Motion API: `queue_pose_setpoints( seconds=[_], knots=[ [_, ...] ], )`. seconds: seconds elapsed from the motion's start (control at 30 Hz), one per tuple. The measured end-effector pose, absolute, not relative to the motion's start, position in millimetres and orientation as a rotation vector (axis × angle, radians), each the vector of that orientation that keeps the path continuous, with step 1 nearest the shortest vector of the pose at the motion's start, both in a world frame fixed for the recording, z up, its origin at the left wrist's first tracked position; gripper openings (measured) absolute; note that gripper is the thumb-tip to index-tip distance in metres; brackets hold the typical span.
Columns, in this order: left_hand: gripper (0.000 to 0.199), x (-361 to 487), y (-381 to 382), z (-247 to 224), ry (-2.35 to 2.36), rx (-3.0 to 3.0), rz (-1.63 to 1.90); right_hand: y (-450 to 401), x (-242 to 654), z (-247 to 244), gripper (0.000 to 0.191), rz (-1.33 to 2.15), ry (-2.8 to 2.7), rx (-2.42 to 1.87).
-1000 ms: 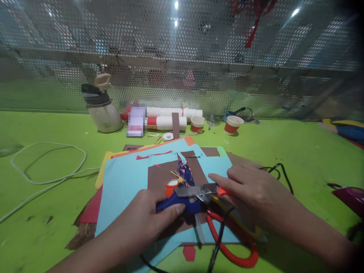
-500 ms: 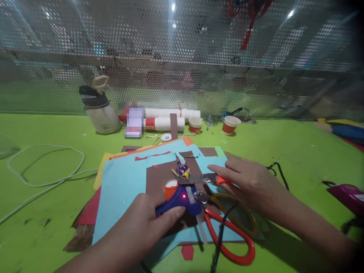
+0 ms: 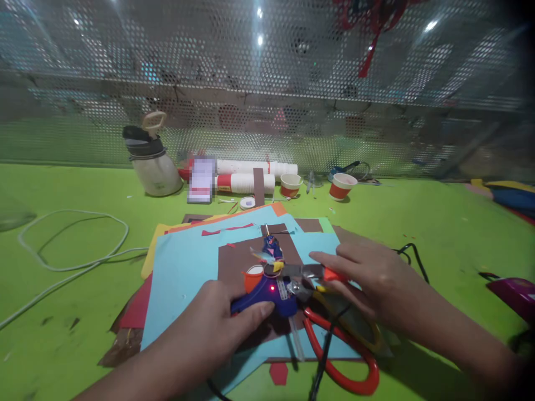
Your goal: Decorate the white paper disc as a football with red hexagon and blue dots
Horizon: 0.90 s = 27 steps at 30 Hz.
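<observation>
My left hand point(image 3: 238, 314) is wrapped round a blue hot glue gun point(image 3: 254, 301) with a lit red light; a clear glue stick point(image 3: 297, 340) sticks out of its near end. Its front points away from me, and a thin tip shows there. Yellow, pink and clear scraps point(image 3: 278, 263) cling about the front. My right hand point(image 3: 368, 273) grips a knife with an orange handle point(image 3: 334, 274), its grey blade point(image 3: 295, 270) lying across the gun by the scraps. Scissors point(image 3: 355, 384) with red and yellow loops lie under the right hand, their blades partly hidden.
Blue paper point(image 3: 184, 289) and brown paper point(image 3: 234, 259) lie stacked under the hands. Behind stand a bottle point(image 3: 156, 172), a phone point(image 3: 202, 181), stacked paper cups point(image 3: 251, 184) and two single cups. A white cable point(image 3: 83, 270) loops at left; a purple tool point(image 3: 512, 292) lies at right.
The knife blade has slid nearer along the glue gun's front, and the scraps have shifted with it. More of the blue front and its tip now shows. The camera view has shifted slightly.
</observation>
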<state>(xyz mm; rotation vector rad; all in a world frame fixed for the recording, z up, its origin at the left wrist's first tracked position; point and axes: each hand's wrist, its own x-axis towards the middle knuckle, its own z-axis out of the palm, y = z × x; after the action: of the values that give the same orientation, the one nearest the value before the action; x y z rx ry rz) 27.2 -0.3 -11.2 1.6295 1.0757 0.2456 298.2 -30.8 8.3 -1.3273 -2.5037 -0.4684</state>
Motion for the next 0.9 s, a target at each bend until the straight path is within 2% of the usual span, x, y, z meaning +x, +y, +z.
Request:
queue_pose_setpoints(
  seconds=[0.33, 0.47, 0.63, 0.9],
  knots=[
    [0.047, 29.6, -1.4, -9.6, 1.225, 1.830, 0.199, -23.7, 295.9, 1.5, 0.022, -0.522, -2.516, -1.369],
    [0.050, 28.5, -0.5, -11.7, 1.211, 1.832, 0.228, -23.9, 294.0, 2.1, 0.024, -0.558, -2.503, -1.372],
    [0.043, 30.2, -0.5, -7.2, 1.226, 1.858, 0.244, -28.5, 290.8, 4.1, 0.022, -0.604, -2.492, -1.398],
    [0.047, 26.5, -2.9, -8.9, 1.171, 1.746, 0.233, -27.4, 289.8, 3.9, 0.024, -0.598, -2.498, -1.397]
  ],
)
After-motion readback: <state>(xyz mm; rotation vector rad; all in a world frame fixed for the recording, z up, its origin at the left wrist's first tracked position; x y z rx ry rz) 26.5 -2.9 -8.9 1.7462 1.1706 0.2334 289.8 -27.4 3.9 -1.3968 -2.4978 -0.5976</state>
